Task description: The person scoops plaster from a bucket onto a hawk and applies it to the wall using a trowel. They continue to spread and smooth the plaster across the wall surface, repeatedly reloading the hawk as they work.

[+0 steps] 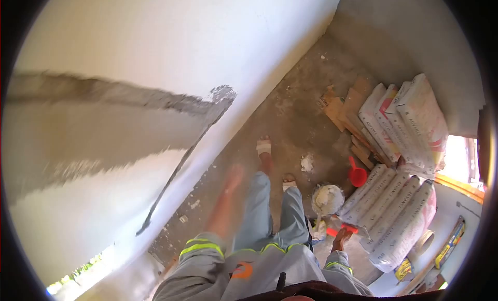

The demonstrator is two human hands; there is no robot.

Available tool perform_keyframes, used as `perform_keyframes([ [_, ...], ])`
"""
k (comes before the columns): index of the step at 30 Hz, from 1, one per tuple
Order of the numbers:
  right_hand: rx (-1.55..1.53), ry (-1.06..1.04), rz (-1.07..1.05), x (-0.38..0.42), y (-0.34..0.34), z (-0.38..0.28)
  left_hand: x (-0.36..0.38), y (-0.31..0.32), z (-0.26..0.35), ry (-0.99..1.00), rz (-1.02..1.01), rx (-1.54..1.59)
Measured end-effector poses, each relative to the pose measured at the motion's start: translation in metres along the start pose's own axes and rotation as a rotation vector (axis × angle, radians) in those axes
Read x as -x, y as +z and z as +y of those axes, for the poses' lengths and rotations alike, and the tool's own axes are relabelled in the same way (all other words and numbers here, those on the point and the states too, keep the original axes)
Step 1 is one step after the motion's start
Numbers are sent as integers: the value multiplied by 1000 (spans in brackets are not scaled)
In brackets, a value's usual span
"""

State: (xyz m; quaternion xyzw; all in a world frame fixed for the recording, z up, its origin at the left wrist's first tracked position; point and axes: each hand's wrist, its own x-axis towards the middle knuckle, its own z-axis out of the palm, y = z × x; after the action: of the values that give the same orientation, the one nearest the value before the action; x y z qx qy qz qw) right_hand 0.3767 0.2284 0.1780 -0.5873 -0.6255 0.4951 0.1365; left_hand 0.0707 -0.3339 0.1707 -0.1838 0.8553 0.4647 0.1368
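My right hand point(341, 240) is low at my right side, fingers wrapped round the red handle of a trowel point(350, 229). Much of its blade is hidden or hard to see against the sacks. My left hand point(234, 177) hangs in front of my left leg, smeared by motion, so its fingers are unclear. Just beyond the trowel stands a bucket point(328, 199) with white paste in it. A red dipper point(357, 176) lies past the bucket. To the left, the white wall point(129, 36) carries a grey unpainted band point(114, 127) with rough edges.
Stacked sacks point(394, 218) lie right of the bucket, with more sacks point(407, 119) leaning by the far wall. Cardboard pieces point(342, 106) are beside them. White splatter point(307, 162) marks the concrete floor point(290, 109) near my feet. A window opening point(461, 158) is at right.
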Motion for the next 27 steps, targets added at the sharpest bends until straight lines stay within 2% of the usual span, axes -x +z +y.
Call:
perform_keyframes([
  [2,112,-100,-16,-27,-66,29,121,-33,-35,-314,158,-103],
  [4,169,-332,-122,-35,-86,7,245,-59,-66,-604,267,-206],
  [5,205,-443,-173,-33,-103,-5,304,-83,-79,-595,186,-287],
  [6,136,-204,-376,-28,-113,-39,362,-106,-93,-579,107,-368],
  [7,157,-194,-412,-25,-99,-67,403,-97,-150,-517,434,45],
  [9,245,-168,-481,-2,-94,-130,465,-124,-158,-913,347,655],
  [10,269,-218,-496,46,-74,-194,479,-119,-161,-858,413,574],
  [12,93,-274,-662,32,-50,-200,478,-132,-161,-743,549,391],
  [14,-123,-255,-845,61,-26,-222,454,-143,-130,-682,741,524],
  [16,-323,-207,-987,108,9,-258,425,-163,-126,-530,734,396],
  [18,-406,-101,-995,155,40,-279,392,-181,-122,-547,693,593],
  [21,-354,-48,-1070,133,102,-227,377,-209,-54,-474,637,732],
  [23,-326,11,-1200,172,141,-224,392,-219,-42,-492,659,727],
  [24,-366,74,-1293,193,162,-230,384,-228,-45,-485,670,711],
  [26,-406,237,-1327,189,221,-194,398,-226,-92,-458,635,586],
  [27,-398,236,-1404,185,250,-173,407,-222,-106,-503,630,565],
])
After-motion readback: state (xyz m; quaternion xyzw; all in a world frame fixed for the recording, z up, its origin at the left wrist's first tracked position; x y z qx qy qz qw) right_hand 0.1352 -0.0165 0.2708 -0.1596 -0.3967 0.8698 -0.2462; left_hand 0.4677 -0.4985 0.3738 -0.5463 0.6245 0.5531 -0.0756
